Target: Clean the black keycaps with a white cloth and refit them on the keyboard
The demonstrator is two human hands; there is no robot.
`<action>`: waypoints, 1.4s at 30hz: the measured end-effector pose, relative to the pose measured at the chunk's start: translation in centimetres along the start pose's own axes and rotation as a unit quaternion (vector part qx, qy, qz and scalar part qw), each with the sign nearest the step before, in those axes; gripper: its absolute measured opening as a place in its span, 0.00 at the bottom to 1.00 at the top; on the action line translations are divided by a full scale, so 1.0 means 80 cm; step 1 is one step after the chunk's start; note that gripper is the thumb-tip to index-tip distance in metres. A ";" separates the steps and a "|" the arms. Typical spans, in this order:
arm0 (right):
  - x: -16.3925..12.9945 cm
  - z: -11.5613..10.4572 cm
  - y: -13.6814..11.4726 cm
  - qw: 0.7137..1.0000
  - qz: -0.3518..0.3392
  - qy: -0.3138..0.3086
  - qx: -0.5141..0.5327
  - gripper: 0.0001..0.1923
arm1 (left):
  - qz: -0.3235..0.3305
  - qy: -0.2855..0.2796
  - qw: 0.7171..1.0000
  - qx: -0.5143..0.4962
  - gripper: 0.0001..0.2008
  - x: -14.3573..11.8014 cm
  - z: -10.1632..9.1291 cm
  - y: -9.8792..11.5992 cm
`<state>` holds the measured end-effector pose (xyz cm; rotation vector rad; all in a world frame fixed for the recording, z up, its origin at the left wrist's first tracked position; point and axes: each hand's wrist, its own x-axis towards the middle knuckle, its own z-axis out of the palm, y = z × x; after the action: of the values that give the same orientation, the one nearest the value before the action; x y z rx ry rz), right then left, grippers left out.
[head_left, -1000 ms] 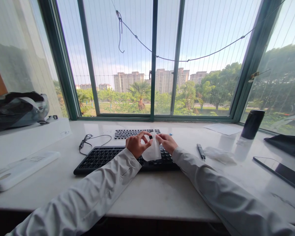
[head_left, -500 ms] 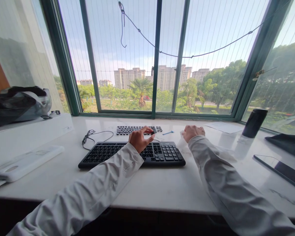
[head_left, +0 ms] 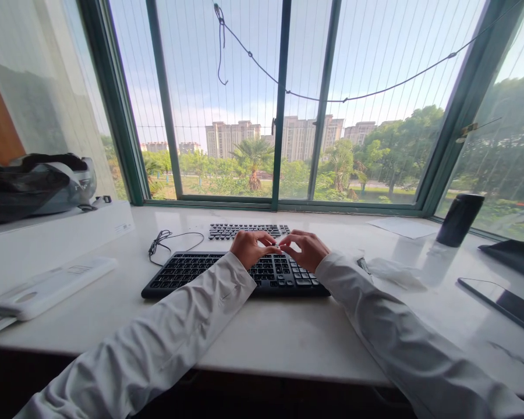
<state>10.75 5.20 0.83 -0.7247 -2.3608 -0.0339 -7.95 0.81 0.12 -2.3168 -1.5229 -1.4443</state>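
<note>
Both hands meet above the right half of a black keyboard (head_left: 192, 270), whose key sockets look bare over much of its left and middle. Between thumb and fingertips, my left hand (head_left: 250, 249) pinches a small black keycap (head_left: 274, 245). My right hand (head_left: 306, 250) is closed in a pinch right beside it, fingertips almost touching the left ones; a pale speck shows there, too small to name. Behind the hands, black keycaps (head_left: 227, 231) lie in rows on the white counter (head_left: 262, 331). The number pad at the keyboard's right still carries caps, partly hidden by my right hand.
A coiled black cable (head_left: 159, 244) lies left of the keyboard. To the right are a crumpled clear plastic bag (head_left: 397, 273), a sheet of paper (head_left: 404, 227), a black cylinder (head_left: 459, 220) and a phone-like dark slab (head_left: 502, 302). At left are a white box (head_left: 70, 233) and a white power strip (head_left: 56, 288).
My right hand has moved left from beside the plastic bag to meet my left hand over the keyboard. The blue tool is now hidden. My left hand keeps its pinch on the keycap.
</note>
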 end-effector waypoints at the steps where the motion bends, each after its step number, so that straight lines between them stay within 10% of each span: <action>1: 0.000 0.002 -0.002 1.000 0.000 0.000 0.019 0.11 | -0.007 -0.010 1.000 -0.009 0.15 0.001 -0.001 -0.001; 16: 0.003 -0.002 -0.001 0.988 0.056 0.008 0.145 0.16 | -0.036 -0.045 0.996 -0.075 0.19 0.008 -0.006 -0.001; 24: 0.001 -0.004 0.000 0.968 0.025 -0.175 0.179 0.20 | -0.020 -0.279 0.949 -0.146 0.17 0.007 -0.018 -0.014; 42: -0.005 0.006 -0.006 0.966 -0.054 -0.199 0.156 0.12 | 0.048 -0.371 0.919 -0.126 0.19 0.009 -0.022 -0.014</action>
<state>10.50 4.71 0.27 -0.4795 -2.6952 0.4687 -9.94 1.10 1.14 -3.2886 -1.3387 -0.7897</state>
